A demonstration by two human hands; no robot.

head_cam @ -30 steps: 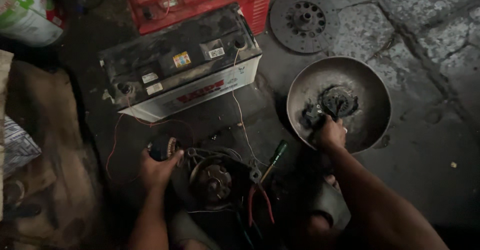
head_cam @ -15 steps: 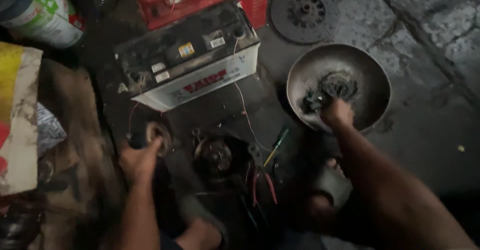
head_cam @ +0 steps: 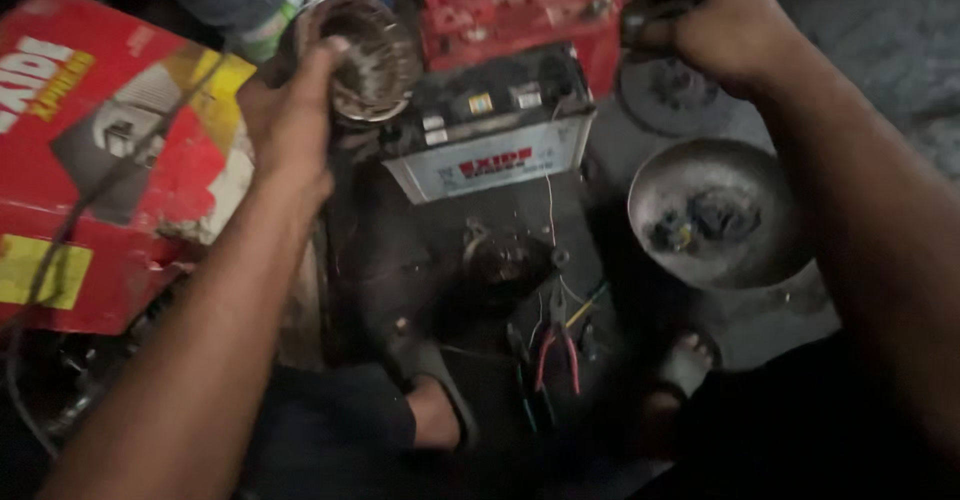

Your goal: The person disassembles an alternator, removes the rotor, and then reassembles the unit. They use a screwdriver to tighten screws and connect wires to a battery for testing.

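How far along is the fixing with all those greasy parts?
Partway, it seems. Already done: the motor is apart. In hand: the left hand holds up a ring of copper coils; the right hand grips a small dark part. Left: the motor body and bits in the metal bowl lie loose.

Looking down now at the person's own body, and both forearms are bare from the elbow on, with no sleeve, watch, band or glove showing on either. The left hand carries no ring that can be made out, and the right hand shows none either, though the light is dim. Lower in view, dark clothing covers the legs, black or close to it, with a hemmed edge near the knee. Down at the near side the feet sit in open sandals: a dark strap crosses the left foot, and the right foot shows bare toes.
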